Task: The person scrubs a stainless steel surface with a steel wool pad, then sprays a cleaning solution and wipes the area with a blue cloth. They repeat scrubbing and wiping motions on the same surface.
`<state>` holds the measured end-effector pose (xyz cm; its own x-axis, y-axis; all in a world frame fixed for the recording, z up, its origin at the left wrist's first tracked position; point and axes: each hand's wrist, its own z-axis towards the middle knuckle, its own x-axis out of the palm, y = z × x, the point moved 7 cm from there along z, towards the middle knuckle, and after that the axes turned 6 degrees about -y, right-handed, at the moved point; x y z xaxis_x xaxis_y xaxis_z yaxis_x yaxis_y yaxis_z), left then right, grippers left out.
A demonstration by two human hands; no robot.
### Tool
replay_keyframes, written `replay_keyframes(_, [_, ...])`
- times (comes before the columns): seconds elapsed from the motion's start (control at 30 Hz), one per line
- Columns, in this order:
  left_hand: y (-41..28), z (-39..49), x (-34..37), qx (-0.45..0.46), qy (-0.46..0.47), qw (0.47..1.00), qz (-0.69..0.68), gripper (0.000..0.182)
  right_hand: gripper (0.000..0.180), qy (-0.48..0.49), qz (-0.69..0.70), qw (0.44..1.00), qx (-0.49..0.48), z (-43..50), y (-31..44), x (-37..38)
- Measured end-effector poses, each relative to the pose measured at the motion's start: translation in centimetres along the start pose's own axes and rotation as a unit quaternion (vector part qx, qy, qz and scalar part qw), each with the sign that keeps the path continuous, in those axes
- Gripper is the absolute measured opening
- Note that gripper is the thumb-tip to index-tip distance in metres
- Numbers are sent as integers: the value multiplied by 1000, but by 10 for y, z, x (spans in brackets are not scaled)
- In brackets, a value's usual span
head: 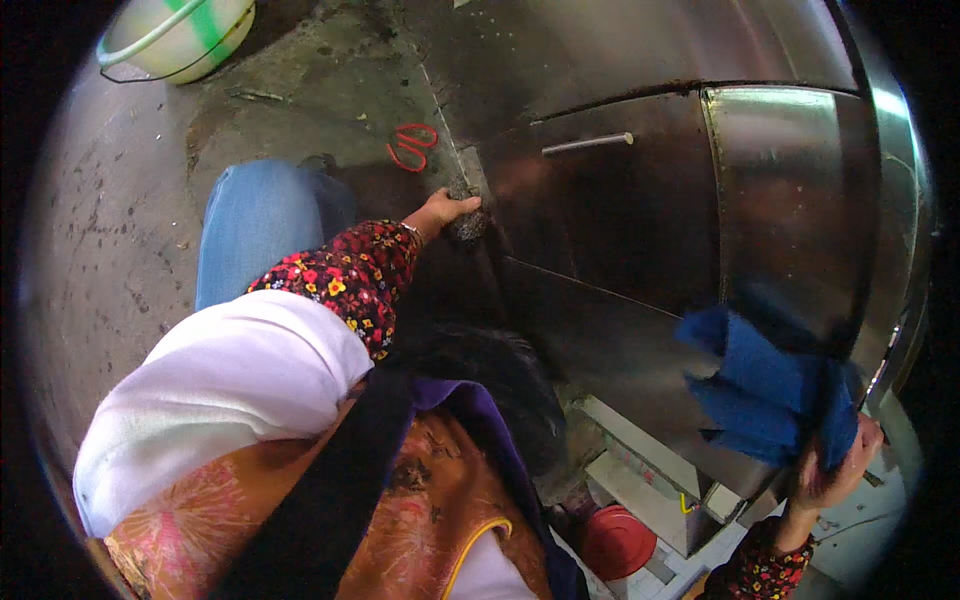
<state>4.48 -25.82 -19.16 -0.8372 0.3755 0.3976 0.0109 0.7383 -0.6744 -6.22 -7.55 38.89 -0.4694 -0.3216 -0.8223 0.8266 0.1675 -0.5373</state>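
Note:
A metal wire scourer [471, 223] is gripped in my left hand [447, 208], held low against the edge of a stainless steel cabinet [630, 195]. My right hand [836, 465], at the lower right, grips a blue cloth [780, 382] that hangs in front of the cabinet's steel side and looks blurred. A bar handle [587, 144] sits on a dark cabinet panel above and to the right of my left hand. On the floor just beyond my left hand lies a looped red cord or wire [412, 147].
A pale bucket [180, 45] with a green stripe and wire handle stands on the stained concrete floor [127, 195] at the upper left. Below the cabinet are a red round lid or basin [619, 541] and white tiled ledges [637, 487]. A black plastic bag [502, 397] lies close beside me.

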Motion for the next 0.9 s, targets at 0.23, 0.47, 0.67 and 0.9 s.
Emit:
replay_keyframes(0.23, [4,20,-30,75,-216,973,-10,75,38,-50,-10,997,-60,16,10,-1])
replay_keyframes(0.47, [-46,20,-41,248,-309,893,212,38,40,-89,29,995,-19,-1,-17,14])
replay_keyframes(0.67, [-46,18,-12,190,-277,878,340,27,46,-70,-27,995,-62,-16,-15,-5])
replay_keyframes(0.9, [-37,44,-28,159,-227,884,376,27,40,-107,24,993,-35,-42,-7,-18])
